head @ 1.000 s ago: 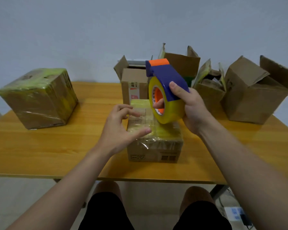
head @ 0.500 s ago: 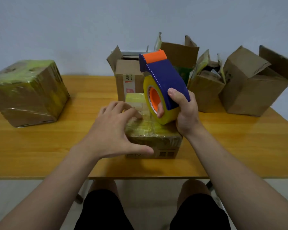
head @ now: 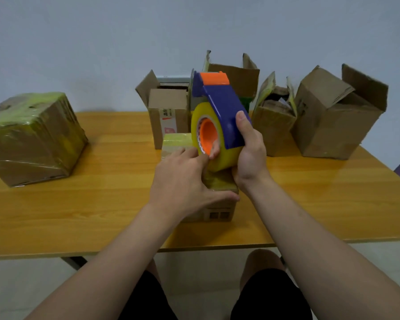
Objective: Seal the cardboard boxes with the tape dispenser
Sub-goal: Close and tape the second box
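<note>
**Right hand holds dispenser over small taped box**

Right hand [head: 249, 155] is grasping the tape dispenser [head: 219, 107] at frame centre, thumb on the blue cover, fingers curled into the orange core. The yellowish roll sits just above the small box [head: 217, 213]. Left hand [head: 183, 183] is released and spread on that box's top, thumb along the near edge, fingertips touching the roll. The box is mid-frame on the wooden table [head: 102, 204]. A big taped box [head: 30, 139] sits far left, well apart. Open boxes [head: 333, 118] stand in a row behind, centre to right.
</note>
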The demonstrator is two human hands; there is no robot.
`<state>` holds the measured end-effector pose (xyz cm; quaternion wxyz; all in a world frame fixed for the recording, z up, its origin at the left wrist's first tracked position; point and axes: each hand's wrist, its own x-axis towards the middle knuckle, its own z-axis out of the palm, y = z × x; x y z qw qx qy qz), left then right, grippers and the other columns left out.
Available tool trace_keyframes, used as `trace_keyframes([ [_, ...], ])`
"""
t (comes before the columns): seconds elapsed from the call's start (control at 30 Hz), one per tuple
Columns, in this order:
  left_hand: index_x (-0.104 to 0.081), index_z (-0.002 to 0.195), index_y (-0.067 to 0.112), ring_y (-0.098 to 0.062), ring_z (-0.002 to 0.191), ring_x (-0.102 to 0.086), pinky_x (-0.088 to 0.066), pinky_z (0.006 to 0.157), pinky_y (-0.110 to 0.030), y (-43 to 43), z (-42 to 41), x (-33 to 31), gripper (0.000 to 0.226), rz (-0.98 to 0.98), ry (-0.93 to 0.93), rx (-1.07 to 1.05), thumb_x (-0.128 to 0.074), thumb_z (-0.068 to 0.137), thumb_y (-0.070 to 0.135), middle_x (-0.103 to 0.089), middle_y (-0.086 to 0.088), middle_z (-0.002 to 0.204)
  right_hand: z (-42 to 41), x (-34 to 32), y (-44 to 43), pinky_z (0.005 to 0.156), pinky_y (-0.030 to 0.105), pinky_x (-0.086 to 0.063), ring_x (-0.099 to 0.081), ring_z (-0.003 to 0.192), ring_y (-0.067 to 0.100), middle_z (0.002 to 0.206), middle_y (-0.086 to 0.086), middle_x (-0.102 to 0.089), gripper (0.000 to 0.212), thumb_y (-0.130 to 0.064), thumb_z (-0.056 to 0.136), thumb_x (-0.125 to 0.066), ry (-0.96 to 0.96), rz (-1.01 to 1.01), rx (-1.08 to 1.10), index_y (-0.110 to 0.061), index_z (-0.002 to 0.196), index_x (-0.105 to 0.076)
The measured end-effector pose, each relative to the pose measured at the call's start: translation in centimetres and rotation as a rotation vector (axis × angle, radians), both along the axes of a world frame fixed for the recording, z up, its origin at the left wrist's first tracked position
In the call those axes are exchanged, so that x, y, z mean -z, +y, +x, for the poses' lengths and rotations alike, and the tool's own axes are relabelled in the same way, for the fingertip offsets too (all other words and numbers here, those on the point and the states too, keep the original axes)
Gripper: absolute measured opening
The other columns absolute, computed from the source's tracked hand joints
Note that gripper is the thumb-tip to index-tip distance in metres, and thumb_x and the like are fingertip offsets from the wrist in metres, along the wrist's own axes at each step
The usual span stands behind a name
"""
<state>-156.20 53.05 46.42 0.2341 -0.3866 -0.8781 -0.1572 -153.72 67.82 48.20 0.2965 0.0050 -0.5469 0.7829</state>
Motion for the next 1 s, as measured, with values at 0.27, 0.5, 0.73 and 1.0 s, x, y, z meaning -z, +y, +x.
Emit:
trace_keyframes([
  [0.27,-0.055,0.110,0.020,-0.026,0.099,-0.051,-0.046,0.083,-0.042,3.5,1.6,0.7,0.085,-0.075,0.066,-0.183,-0.036,0.073,0.093,-0.057,-0.007,0.106,0.9,-0.8,1.7,0.059,0.022,-0.056,-0.070,0.064,0.008,0.072,-0.004,-0.074,0.042,-0.036,0.107,-0.047,0.041,0.010,0.212,-0.032,0.085,-0.082],
  [0.5,-0.045,0.133,0.015,-0.035,0.118,-0.048,-0.045,0.097,-0.051,4.6,3.0,1.4,0.074,-0.071,0.000,-0.268,-0.037,0.088,0.073,-0.052,-0.016,0.126,1.0,-0.4,1.0,0.072,0.032,-0.055,-0.066,0.080,0.023,0.088,0.010,-0.072,0.040,-0.042,0.100,-0.053,0.034,0.061,0.282,-0.008,0.106,-0.074],
  [0.73,-0.060,0.100,0.033,-0.009,0.092,-0.051,-0.049,0.076,-0.031,-1.4,-0.5,0.1,0.062,0.077,-0.107,0.107,-0.039,0.085,0.089,-0.058,0.012,0.102,0.8,-0.4,-0.2,0.059,0.035,-0.055,-0.063,0.060,0.029,0.079,0.024,-0.063,0.051,-0.041,0.102,-0.049,0.094,0.106,0.218,0.007,0.106,-0.065],
  [1.0,-0.074,0.120,0.019,-0.015,0.131,-0.059,-0.051,0.107,-0.049,-2.0,-1.3,6.4,0.036,1.215,-0.644,-0.016,-0.046,0.099,0.028,-0.068,0.000,0.133,-0.3,0.2,-0.5,0.053,0.035,-0.054,-0.061,0.058,0.030,0.084,0.026,-0.064,0.048,-0.041,0.101,-0.052,0.049,0.136,0.127,0.003,0.113,-0.066],
])
